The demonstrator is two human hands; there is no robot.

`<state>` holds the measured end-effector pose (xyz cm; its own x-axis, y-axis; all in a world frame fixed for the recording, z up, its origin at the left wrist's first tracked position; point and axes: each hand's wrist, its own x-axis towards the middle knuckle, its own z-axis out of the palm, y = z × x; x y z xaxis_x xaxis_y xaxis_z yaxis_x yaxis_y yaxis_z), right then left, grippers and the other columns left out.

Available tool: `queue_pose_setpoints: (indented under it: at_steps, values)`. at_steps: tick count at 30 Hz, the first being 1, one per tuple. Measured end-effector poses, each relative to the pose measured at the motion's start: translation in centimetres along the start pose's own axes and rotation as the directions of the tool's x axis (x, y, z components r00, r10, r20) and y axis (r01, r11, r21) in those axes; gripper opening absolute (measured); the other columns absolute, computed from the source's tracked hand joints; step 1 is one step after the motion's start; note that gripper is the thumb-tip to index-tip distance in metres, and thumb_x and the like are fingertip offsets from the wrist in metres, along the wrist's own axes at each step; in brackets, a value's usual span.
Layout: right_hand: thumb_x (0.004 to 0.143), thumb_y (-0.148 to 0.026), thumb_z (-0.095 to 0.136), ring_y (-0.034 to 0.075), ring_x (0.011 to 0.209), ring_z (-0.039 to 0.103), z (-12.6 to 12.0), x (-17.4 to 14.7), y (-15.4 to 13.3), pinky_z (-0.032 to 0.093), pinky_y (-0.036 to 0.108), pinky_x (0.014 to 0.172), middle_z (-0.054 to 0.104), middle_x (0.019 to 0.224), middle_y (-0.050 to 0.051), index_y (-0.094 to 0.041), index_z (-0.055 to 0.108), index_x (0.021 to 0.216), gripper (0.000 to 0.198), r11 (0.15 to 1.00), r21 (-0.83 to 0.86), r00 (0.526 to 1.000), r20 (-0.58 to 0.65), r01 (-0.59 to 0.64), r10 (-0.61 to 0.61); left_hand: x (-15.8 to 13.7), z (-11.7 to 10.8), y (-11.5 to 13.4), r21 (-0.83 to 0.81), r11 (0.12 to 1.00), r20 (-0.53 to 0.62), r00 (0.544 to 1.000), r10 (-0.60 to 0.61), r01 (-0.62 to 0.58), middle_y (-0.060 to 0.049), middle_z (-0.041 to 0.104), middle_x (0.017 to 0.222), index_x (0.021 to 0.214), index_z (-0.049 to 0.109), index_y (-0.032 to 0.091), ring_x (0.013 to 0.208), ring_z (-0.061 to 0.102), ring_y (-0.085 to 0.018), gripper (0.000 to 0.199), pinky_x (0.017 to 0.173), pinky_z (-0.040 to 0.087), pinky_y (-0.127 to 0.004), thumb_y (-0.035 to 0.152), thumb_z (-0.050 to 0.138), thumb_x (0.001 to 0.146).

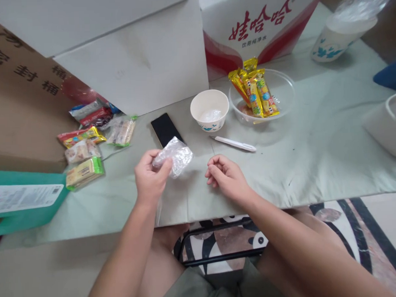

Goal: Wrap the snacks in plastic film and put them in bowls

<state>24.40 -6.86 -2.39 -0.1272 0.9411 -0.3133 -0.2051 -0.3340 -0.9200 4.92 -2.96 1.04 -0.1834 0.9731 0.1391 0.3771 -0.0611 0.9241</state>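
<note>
My left hand (151,174) pinches a folded piece of clear plastic wrap (178,156) between thumb and fingers, above the table. Just behind the wrap lies a black phone (166,129), partly covered by it. My right hand (225,177) rests near the table's front edge with its fingers loosely curled and nothing visible in them. A white utility knife (235,144) lies a little beyond it. Farther back stands a paper bowl (201,106) with some clear plastic inside. Right of that, a clear plastic bowl (288,93) holds several yellow snack packets (255,96).
Assorted wrapped snacks (84,141) lie at the left beside a brown carton (28,115) and a green package (27,206). White boxes (133,68) line the back. A paper cup (332,42) topped with crumpled plastic and a white container (387,126) stand at the right.
</note>
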Motion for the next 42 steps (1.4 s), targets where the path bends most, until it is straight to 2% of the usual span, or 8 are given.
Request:
queue_pose_setpoints:
  at_steps: [4,7,13,18,24,28,33,42]
  values:
    - [0.084,-0.042,0.059,0.010,0.058,0.063,0.0,0.2,-0.1,0.045,0.022,0.054,0.064,0.070,-0.004,-0.022,0.053,0.084,0.020,0.999,0.031,0.999,0.028,0.015,-0.016,4.6,3.1,4.9,0.322,0.858,0.050,0.912,0.406,-0.400,0.001,0.059,0.070,0.076,0.062,0.023,0.061,0.049,-0.014,0.011,0.061,0.042,-0.031,0.016,0.068,0.072]
    - [0.084,-0.041,0.059,0.010,0.058,0.063,-0.2,0.1,0.0,0.045,0.022,0.054,0.063,0.069,-0.004,-0.022,0.053,0.083,0.019,0.999,0.048,0.999,0.039,0.007,-0.009,9.1,7.4,8.1,0.498,0.635,0.363,0.807,0.465,-0.590,-0.002,0.063,0.077,0.077,0.061,0.024,0.078,0.061,-0.020,0.018,0.078,0.048,-0.035,0.008,0.066,0.069]
    - [0.085,-0.035,0.057,0.009,0.054,0.061,-0.5,0.3,-0.8,0.045,0.022,0.053,0.060,0.064,-0.005,-0.022,0.052,0.079,0.015,0.996,0.078,0.999,0.035,-0.044,0.041,13.8,15.0,9.4,0.654,0.344,0.726,0.687,-0.031,-0.674,-0.006,0.068,0.080,0.078,0.071,0.019,0.097,0.067,-0.028,0.021,0.088,0.048,-0.037,0.005,0.062,0.065]
    - [0.084,-0.028,0.055,0.009,0.054,0.059,-0.5,0.7,-1.2,0.043,0.021,0.052,0.057,0.062,-0.007,-0.022,0.052,0.078,0.009,0.993,0.075,0.995,0.042,-0.094,0.091,15.2,17.0,10.6,0.650,0.365,0.751,0.490,-0.443,-0.666,-0.002,0.069,0.073,0.069,0.072,0.018,0.093,0.068,-0.026,0.023,0.089,0.046,-0.035,0.003,0.060,0.057]
    - [0.081,-0.033,0.054,0.011,0.054,0.055,-0.6,0.5,-0.3,0.043,0.025,0.056,0.056,0.061,-0.006,-0.023,0.053,0.080,0.010,0.998,-0.061,0.999,0.052,0.005,-0.002,9.7,9.9,11.1,0.438,0.740,0.543,0.807,0.234,-0.510,-0.005,0.068,0.077,0.077,0.067,0.021,0.075,0.060,-0.018,0.019,0.075,0.047,-0.030,0.013,0.049,0.078]
    - [0.079,-0.034,0.057,0.012,0.057,0.048,-0.2,0.0,0.2,0.037,0.027,0.059,0.054,0.060,-0.005,-0.024,0.049,0.073,0.014,0.927,-0.328,0.982,0.092,0.184,-0.162,1.3,3.1,5.6,0.137,0.973,0.326,0.936,0.134,-0.187,0.002,0.047,0.058,0.070,0.056,0.022,0.053,0.040,-0.012,0.014,0.053,0.032,-0.026,0.030,0.054,0.082]
    - [0.081,-0.037,0.054,0.012,0.051,0.039,0.5,-1.3,0.7,0.032,0.028,0.056,0.044,0.052,-0.004,-0.025,0.037,0.062,0.028,0.712,-0.647,0.962,0.159,0.272,-0.223,-3.7,-0.3,-1.3,0.134,0.988,0.242,0.965,-0.104,0.073,0.006,0.019,0.055,0.057,0.020,0.022,0.055,0.020,-0.009,0.037,0.055,0.018,-0.027,0.025,0.054,0.072]
    - [0.078,-0.051,0.060,0.015,0.044,0.045,1.9,-2.8,1.8,0.035,0.031,0.047,0.050,0.048,-0.002,-0.027,0.048,0.058,0.034,0.510,-0.856,0.967,-0.052,0.085,-0.248,-2.1,-5.0,-2.3,-0.125,0.983,0.310,0.947,-0.089,0.133,0.004,0.015,0.058,0.055,0.018,0.021,0.057,0.017,-0.010,0.039,0.055,0.014,-0.032,0.020,0.053,0.072]
